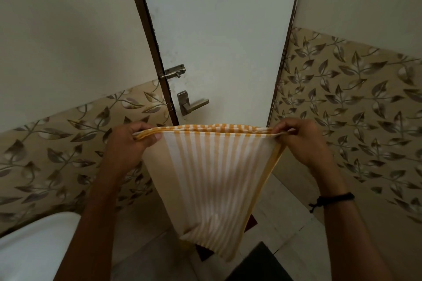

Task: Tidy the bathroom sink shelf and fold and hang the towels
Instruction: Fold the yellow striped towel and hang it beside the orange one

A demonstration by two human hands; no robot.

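Yellow-striped towel [210, 166] in left hand [127, 146], right hand [304, 141]

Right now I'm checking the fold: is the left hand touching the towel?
Touching. The head view shows the left hand pinching the towel at its top corner, thumb on cloth.

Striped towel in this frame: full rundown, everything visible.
The towel is thin woven cloth, white with yellow-orange stripes and a plain cream band on its left side. It is folded, with several layers stacked along the top edge. It hangs in the air in front of the door, top edge stretched level. The left hand and right hand each pinch a top corner. The bottom hangs free.
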